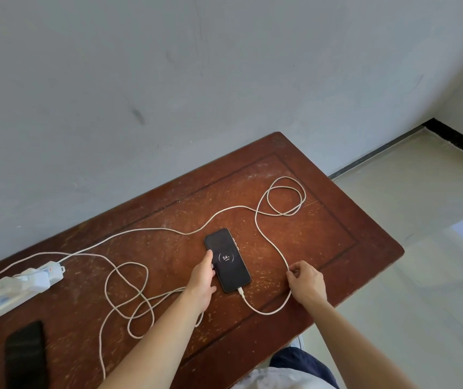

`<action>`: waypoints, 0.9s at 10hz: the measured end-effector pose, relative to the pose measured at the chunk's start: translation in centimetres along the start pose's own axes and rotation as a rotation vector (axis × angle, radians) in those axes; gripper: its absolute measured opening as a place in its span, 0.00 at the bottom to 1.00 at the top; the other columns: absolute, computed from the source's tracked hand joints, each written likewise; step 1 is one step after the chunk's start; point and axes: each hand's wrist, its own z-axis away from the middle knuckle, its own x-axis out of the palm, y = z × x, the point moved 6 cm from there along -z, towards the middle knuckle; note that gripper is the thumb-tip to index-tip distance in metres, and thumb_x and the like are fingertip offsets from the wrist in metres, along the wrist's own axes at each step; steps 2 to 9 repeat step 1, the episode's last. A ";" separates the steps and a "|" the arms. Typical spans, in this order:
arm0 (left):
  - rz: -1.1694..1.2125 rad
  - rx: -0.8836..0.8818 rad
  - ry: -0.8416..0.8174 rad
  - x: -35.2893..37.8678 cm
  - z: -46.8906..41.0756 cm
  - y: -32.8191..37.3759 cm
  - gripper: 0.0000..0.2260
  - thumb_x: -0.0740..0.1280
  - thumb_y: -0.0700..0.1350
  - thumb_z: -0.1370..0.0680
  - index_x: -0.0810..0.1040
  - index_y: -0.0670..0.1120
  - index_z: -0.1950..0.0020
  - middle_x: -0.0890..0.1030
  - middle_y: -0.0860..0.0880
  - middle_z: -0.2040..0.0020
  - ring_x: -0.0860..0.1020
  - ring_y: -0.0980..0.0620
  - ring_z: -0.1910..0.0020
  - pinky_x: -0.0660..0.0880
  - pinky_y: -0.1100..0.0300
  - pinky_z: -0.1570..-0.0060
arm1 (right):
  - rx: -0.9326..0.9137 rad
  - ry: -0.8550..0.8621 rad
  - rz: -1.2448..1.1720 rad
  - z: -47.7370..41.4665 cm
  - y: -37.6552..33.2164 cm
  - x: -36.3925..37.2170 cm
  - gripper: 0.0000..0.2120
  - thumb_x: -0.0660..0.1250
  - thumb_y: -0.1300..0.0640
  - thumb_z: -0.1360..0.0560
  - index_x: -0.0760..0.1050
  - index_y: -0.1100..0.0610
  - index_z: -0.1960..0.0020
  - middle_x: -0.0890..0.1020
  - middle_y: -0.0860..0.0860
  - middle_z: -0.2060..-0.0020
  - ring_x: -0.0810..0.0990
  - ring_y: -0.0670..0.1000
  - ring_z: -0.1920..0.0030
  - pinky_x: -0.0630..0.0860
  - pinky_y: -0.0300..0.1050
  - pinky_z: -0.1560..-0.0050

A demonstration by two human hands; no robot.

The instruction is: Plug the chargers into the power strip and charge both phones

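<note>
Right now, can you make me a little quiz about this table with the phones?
1. True or false: the lit phone has a cable plugged into it.
2. What number shows on its screen?
3. Which hand pinches the cable: A left, B right?

Key: 1 true. 2 is 54. 3 is B; the left hand rests on the lit phone. The dark phone lies near the power strip, with no cable seen in it.

My left forearm (pixel 168 327) hides part of the second cable (pixel 118 276). The second phone (pixel 25 355) is blurred and cut by the bottom edge. The power strip (pixel 14 287) runs off the left edge, its plugs a white blur.
</note>
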 end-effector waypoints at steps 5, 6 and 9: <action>-0.230 0.119 0.061 -0.8 0.3 -0.8 0.27 0.51 0.59 0.15 0.59 0.46 0.20 0.62 0.46 0.20 0.60 0.45 0.21 0.58 0.46 0.24 | -0.042 -0.008 0.037 0.2 -1.8 -1.1 0.09 0.67 0.53 0.23 0.80 0.52 0.45 0.83 0.48 0.53 0.79 0.49 0.55 0.73 0.41 0.57; -0.230 0.119 0.061 -0.8 0.3 -0.8 0.27 0.51 0.59 0.15 0.59 0.46 0.20 0.62 0.46 0.20 0.60 0.45 0.21 0.58 0.46 0.24 | -0.042 -0.008 0.037 0.2 -1.8 -1.1 0.09 0.67 0.53 0.23 0.80 0.52 0.45 0.83 0.48 0.53 0.79 0.49 0.55 0.73 0.41 0.57; -0.230 0.119 0.061 -0.8 0.3 -0.8 0.27 0.51 0.59 0.15 0.59 0.46 0.20 0.62 0.46 0.20 0.60 0.45 0.21 0.58 0.46 0.24 | -0.042 -0.008 0.037 0.2 -1.8 -1.1 0.09 0.67 0.53 0.23 0.80 0.52 0.45 0.83 0.48 0.53 0.79 0.49 0.55 0.73 0.41 0.57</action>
